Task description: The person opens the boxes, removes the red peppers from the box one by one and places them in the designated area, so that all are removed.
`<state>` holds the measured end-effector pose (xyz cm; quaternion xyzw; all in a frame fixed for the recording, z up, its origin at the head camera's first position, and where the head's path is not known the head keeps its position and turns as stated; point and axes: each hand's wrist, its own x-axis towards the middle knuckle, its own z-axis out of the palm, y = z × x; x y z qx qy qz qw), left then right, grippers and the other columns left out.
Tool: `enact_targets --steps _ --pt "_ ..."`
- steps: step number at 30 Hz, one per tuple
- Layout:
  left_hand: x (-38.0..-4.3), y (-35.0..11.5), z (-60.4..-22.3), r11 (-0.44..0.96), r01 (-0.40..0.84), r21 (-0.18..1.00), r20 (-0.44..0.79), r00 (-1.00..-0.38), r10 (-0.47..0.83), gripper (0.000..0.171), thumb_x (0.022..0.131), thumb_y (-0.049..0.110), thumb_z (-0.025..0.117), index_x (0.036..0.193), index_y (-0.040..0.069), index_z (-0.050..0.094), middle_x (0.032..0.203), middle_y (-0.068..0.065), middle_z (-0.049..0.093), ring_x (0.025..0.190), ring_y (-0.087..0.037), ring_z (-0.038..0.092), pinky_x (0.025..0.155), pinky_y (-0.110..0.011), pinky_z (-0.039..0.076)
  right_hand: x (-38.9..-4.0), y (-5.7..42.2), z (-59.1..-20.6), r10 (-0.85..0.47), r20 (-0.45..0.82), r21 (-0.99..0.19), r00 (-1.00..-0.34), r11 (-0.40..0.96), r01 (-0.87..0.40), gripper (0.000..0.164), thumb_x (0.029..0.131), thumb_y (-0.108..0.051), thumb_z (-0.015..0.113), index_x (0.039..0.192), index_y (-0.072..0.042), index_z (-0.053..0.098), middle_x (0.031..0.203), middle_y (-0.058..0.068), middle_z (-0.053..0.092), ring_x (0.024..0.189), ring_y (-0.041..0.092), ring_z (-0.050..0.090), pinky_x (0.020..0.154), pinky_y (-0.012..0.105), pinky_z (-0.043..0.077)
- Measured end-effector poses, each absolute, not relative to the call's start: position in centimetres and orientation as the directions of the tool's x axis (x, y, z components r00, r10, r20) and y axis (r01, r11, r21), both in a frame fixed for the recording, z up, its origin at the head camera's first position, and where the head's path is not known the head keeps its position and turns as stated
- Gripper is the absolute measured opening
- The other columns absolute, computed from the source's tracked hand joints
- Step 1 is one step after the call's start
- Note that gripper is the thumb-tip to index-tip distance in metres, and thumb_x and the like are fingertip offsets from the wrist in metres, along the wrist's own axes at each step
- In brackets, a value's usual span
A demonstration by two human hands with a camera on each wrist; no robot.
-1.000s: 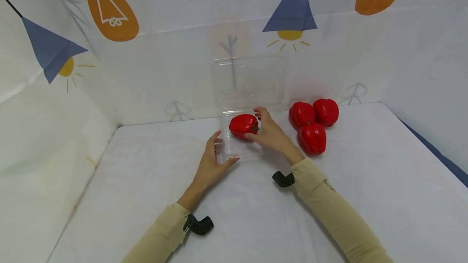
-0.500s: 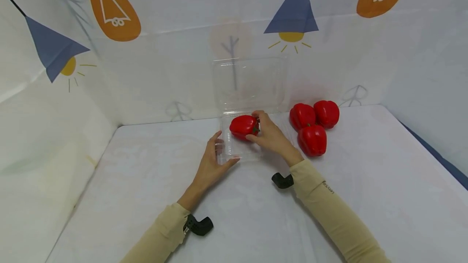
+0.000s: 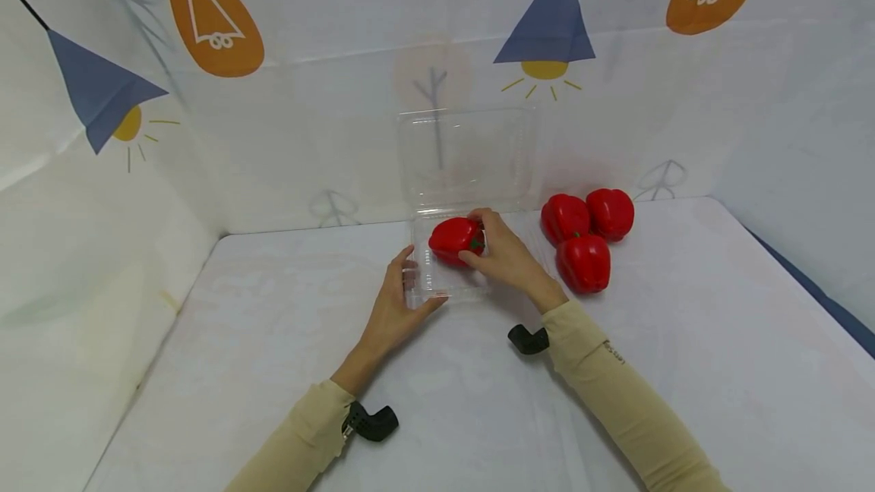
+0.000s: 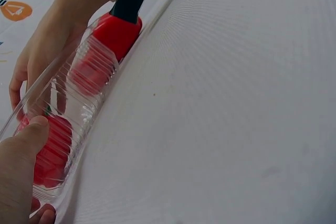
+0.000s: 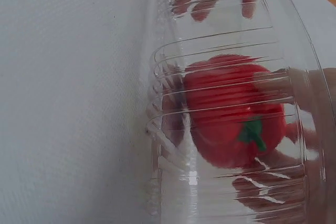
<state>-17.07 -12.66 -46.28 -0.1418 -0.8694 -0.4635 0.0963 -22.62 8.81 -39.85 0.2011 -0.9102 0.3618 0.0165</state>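
A clear plastic clamshell box (image 3: 437, 283) lies on the white-covered table, its lid (image 3: 468, 150) raised against the back wall. Inside, a red bell pepper (image 3: 451, 240) rests on its side, its green stem pointing right. My right hand (image 3: 509, 253) reaches into the box and holds that pepper at the stem end between thumb and fingers. At the near left corner, my left hand (image 3: 396, 298) grips the box, thumb along the front edge and fingers on the left side. In the right wrist view the pepper (image 5: 231, 111) shows through the ribbed clear wall.
Outside the box, to its right, stand three more red bell peppers (image 3: 583, 260) close together. The patterned back wall (image 3: 328, 135) rises directly behind the table (image 3: 273, 310). Black wrist camera mounts (image 3: 372, 422) jut inward from both sleeves.
The fingers of my right hand have closed in from above the pepper's far side onto its stem end. My left hand keeps its place on the box.
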Motion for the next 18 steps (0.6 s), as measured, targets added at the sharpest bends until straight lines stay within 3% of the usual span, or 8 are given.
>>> enact_targets --steps 13,18 --pt "-17.0 -12.5 -46.2 0.534 0.315 0.785 0.277 -0.949 0.152 0.094 0.076 0.047 0.075 0.148 0.02 0.021 0.129 -0.01 0.049 0.113 -0.021 0.054 0.096 -0.038 0.05 -22.1 9.2 -39.3 -0.347 0.209 -0.659 -0.914 0.641 -0.394 0.061 0.085 -0.028 0.068 0.137 -0.014 0.04 0.129 0.007 0.048 0.118 0.024 0.049 0.1 0.044 0.046" --pt "-17.0 -12.6 -46.2 0.54 0.308 0.783 0.268 -0.951 0.153 0.093 0.076 0.046 0.075 0.148 0.028 0.019 0.13 -0.01 0.048 0.114 -0.021 0.053 0.097 -0.037 0.05 -21.8 9.5 -38.9 -0.331 0.185 -0.666 -0.925 0.65 -0.366 0.062 0.085 -0.032 0.067 0.138 -0.02 0.039 0.131 0.005 0.046 0.12 0.023 0.048 0.1 0.046 0.047"
